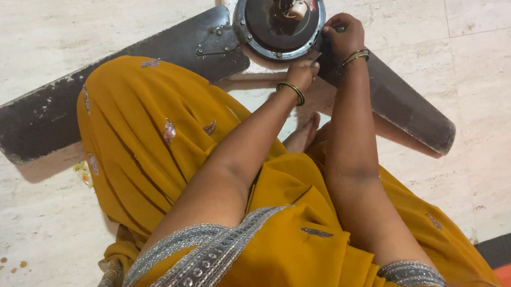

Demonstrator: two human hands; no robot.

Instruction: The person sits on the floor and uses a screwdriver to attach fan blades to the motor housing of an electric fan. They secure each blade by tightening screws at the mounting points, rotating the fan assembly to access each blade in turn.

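In the head view, a person in a mustard-yellow garment is sitting on a pale stone floor point(506, 97) and bending over a dismantled ceiling fan lying flat in front of them. The fan's round motor hub point(266, 27) is lying open side up, with white wiring parts point(297, 1) showing in its middle. The left hand point(302, 75) is curling narrowly at the hub's lower rim, fingers pressing where the hub meets a blade; whether it is pinching some small part there cannot be told. The right hand point(343, 33) is closing in a loose fist against the hub's right edge, over the root of the right blade point(405, 107); what it is gripping, if anything, is hidden. Judging by how things are lying, the fan is already down and opened, both visible blades are still sitting at the hub, and the work at the blade joint is looking unfinished. Counting: one hub, two dark blades showing, the left blade point(97, 92) stretching out under the garment and the right one running toward the lower right, two hands, and a bangle point(291, 91) on each wrist. One bare foot point(304, 136) is peeking out between the forearms.
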